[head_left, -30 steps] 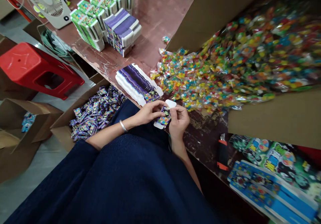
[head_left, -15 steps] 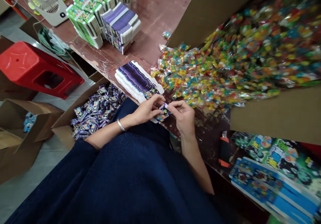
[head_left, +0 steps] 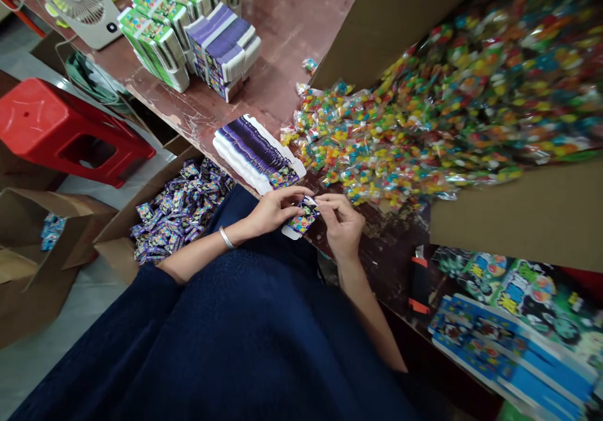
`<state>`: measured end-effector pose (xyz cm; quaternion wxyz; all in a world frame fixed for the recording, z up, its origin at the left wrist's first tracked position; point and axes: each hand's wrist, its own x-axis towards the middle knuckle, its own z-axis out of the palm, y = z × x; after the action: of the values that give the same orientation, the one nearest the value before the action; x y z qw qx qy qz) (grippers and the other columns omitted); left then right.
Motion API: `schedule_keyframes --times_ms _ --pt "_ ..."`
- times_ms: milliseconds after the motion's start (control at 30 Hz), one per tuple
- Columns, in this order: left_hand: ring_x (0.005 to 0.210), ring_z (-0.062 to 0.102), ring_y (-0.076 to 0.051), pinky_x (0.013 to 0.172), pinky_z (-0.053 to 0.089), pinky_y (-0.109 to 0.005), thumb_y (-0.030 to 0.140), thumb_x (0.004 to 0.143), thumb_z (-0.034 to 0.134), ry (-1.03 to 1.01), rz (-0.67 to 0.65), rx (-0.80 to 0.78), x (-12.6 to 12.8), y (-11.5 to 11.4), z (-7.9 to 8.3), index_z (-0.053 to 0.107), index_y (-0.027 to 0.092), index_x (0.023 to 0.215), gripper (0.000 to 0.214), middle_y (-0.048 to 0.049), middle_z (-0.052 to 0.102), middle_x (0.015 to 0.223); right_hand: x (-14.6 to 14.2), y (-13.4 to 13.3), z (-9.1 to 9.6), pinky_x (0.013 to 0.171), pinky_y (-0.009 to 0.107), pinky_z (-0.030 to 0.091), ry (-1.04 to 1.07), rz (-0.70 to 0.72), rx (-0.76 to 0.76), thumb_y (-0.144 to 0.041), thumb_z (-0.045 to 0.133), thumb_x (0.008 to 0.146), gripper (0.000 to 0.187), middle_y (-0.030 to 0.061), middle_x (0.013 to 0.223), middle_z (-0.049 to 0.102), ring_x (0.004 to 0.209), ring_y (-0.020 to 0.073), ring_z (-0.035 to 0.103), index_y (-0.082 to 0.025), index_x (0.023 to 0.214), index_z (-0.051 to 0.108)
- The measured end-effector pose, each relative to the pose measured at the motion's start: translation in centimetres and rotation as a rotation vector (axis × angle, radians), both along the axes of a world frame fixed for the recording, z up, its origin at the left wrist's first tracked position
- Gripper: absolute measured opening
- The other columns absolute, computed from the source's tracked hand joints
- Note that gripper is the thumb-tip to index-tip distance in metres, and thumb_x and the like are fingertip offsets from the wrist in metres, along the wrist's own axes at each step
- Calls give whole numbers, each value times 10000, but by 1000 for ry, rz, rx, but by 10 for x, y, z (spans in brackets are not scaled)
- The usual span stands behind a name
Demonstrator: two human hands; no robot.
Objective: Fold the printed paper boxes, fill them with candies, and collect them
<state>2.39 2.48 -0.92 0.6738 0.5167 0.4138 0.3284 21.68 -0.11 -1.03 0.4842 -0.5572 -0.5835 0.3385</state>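
Both hands meet at the table's near edge over a small purple printed box (head_left: 301,221). My left hand (head_left: 273,208) pinches its left side, fingers curled. Pressed against its upper right end is my right hand (head_left: 343,223), fingers closed on the flap. Just behind them lies a fanned stack of flat purple box blanks (head_left: 254,154). A heap of clear packets of coloured candy (head_left: 377,151) spills from a large cardboard box (head_left: 518,220) on the right.
Stacks of green and purple blanks (head_left: 198,38) and a small white fan (head_left: 75,0) stand at the table's far left. A cardboard box of finished purple boxes (head_left: 179,210) sits on the floor beside a red stool (head_left: 66,129). Blue printed sheets (head_left: 509,345) lie at right.
The white end flap that stood open on the small box a second ago is now folded down. Both hands stayed at the table edge, shifting slightly around the box.
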Motion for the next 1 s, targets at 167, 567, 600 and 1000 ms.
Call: schedule_keyframes --times_ms 167,567,600,1000 --pt "776 608 -111 684 492 -228 217 843 752 -31 -6 -24 0 -7 -4 692 151 1101 272 -39 708 978 12 2 4 860 404 595 -67 158 -76 -405 639 984 281 57 947 767 898 217 725 -238 803 773" --pt "726 591 -112 626 542 -254 247 772 788 -89 149 -178 -12 2 -9 520 219 1206 511 4 585 925 46 76 -32 784 392 501 -947 309 29 -137 534 968 274 118 1090 745 990 275 645 -227 1078 769" --pt "769 615 -131 651 568 -277 232 758 785 -117 138 -209 -13 2 -9 524 227 1264 569 -10 594 966 48 77 -32 771 383 495 -941 289 43 -159 562 963 215 117 1063 733 976 270 642 -221 1016 761" --pt "776 593 -93 763 500 -242 110 704 776 -137 71 -262 -3 1 -26 576 146 939 310 24 622 856 10 25 32 409 226 455 175 -324 57 -483 808 855 361 -38 691 672 479 133 648 -217 921 574"
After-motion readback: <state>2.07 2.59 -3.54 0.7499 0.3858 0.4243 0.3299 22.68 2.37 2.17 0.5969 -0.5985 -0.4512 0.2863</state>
